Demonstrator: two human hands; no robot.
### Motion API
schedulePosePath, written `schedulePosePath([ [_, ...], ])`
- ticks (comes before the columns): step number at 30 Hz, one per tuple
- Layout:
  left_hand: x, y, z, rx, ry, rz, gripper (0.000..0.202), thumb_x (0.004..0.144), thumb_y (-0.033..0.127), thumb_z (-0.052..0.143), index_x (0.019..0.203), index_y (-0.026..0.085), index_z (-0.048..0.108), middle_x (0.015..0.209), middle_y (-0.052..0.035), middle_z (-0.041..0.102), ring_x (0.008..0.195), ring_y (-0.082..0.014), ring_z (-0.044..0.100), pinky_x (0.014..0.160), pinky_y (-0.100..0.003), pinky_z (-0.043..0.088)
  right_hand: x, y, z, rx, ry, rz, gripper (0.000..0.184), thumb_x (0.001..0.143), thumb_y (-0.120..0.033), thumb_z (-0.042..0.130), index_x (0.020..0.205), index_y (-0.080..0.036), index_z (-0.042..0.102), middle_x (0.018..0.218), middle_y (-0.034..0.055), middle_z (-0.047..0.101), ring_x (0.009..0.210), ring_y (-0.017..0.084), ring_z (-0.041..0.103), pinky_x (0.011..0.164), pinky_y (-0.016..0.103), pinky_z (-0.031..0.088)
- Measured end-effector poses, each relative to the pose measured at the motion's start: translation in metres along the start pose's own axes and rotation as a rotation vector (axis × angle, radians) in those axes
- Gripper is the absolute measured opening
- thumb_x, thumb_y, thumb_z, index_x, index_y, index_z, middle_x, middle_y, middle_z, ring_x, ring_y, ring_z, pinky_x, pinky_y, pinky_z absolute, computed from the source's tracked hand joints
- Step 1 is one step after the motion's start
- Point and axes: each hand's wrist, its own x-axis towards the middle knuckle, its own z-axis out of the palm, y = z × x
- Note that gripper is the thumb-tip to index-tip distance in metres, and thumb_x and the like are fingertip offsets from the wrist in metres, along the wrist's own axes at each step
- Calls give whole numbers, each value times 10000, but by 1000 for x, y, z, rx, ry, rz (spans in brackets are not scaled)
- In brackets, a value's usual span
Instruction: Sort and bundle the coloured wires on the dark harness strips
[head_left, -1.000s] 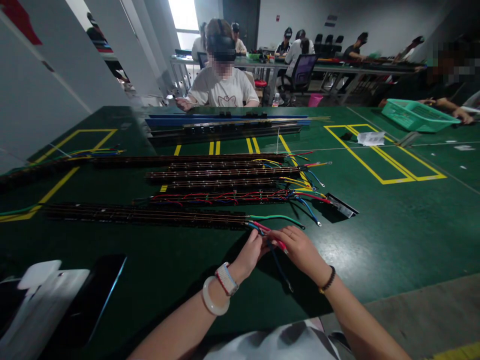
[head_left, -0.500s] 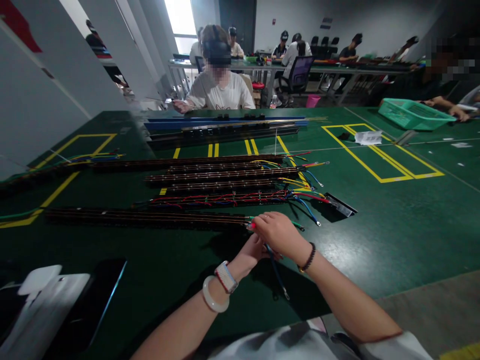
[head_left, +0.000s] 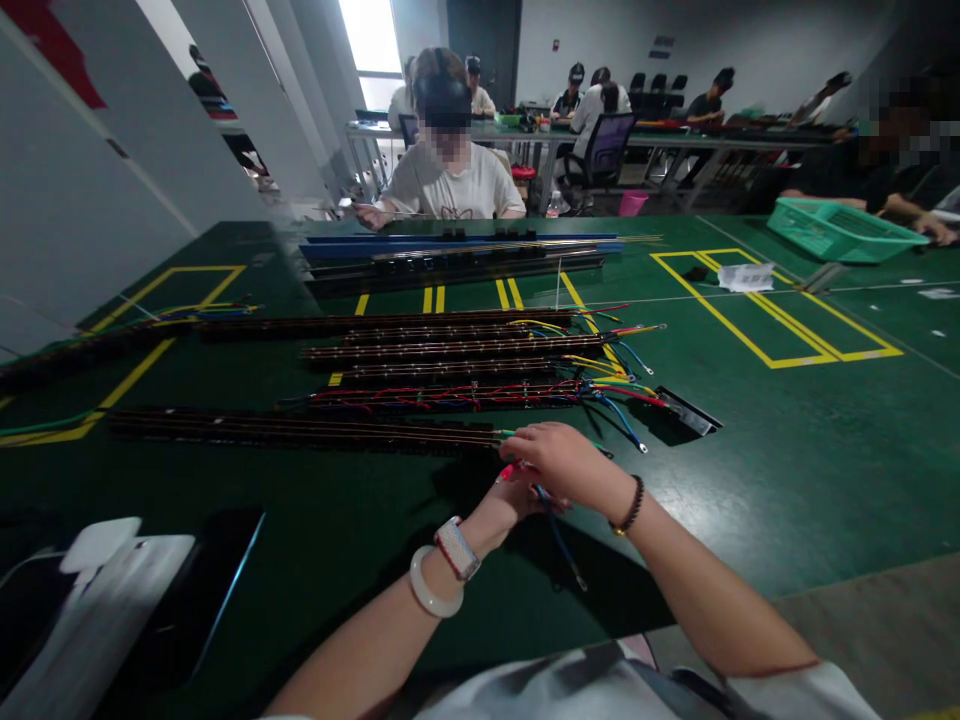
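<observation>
A long dark rail point(head_left: 300, 430) lies across the green table, with coloured wires coming out of its right end. My right hand point(head_left: 562, 462) lies over that end, its fingers closed around the red wire point(head_left: 508, 471). My left hand point(head_left: 504, 503) sits just below and partly under the right, fingers curled at the same wires; what it grips is hidden. A blue wire point(head_left: 559, 535) trails from my hands toward me. A green wire point(head_left: 596, 446) peeks out beyond my right hand.
Several more dark rails with coloured wires point(head_left: 465, 350) lie further back. A dark phone and white objects point(head_left: 127, 590) sit near left. A person point(head_left: 450, 160) sits across the table. A green basket point(head_left: 840, 230) stands far right, by a paper point(head_left: 744, 276).
My right hand moved up and left onto the rail's end, covering the wires there. The left hand stayed beneath it. The view shifted slightly.
</observation>
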Motion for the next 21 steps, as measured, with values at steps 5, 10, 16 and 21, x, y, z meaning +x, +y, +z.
schedulePosePath([
  [5, -5, -9, -16, 81, -141, 42, 241, 875, 388, 496, 876, 147, 503, 700, -81, 661, 662, -198, 665, 713, -375, 506, -25, 58, 15, 33, 134, 199, 273, 873, -390, 559, 1031, -177, 623, 932, 66, 632, 873, 187, 573, 755, 290, 404],
  [10, -3, -10, -15, 185, -120, 91, 286, 878, 450, 469, 907, 168, 431, 707, -68, 660, 658, -190, 673, 701, -367, 520, -26, 73, 49, 48, 186, 182, 280, 906, -384, 504, 1062, -200, 646, 914, 61, 628, 864, 169, 538, 775, 285, 382],
  [16, -6, -2, -21, 472, -102, 25, 410, 830, 599, 427, 864, 193, 382, 580, -13, 619, 492, -157, 621, 535, -293, 496, -29, 70, 69, 26, 218, 148, 290, 944, -352, 434, 1041, -204, 664, 836, 52, 617, 797, 158, 503, 723, 275, 349],
  [21, -8, 11, -33, 742, -186, -49, 405, 846, 610, 359, 849, 205, 363, 487, 22, 577, 387, -137, 551, 421, -237, 425, -28, 77, 77, 63, 236, 139, 303, 939, -372, 438, 1017, -201, 676, 809, 58, 604, 759, 158, 491, 700, 278, 344],
])
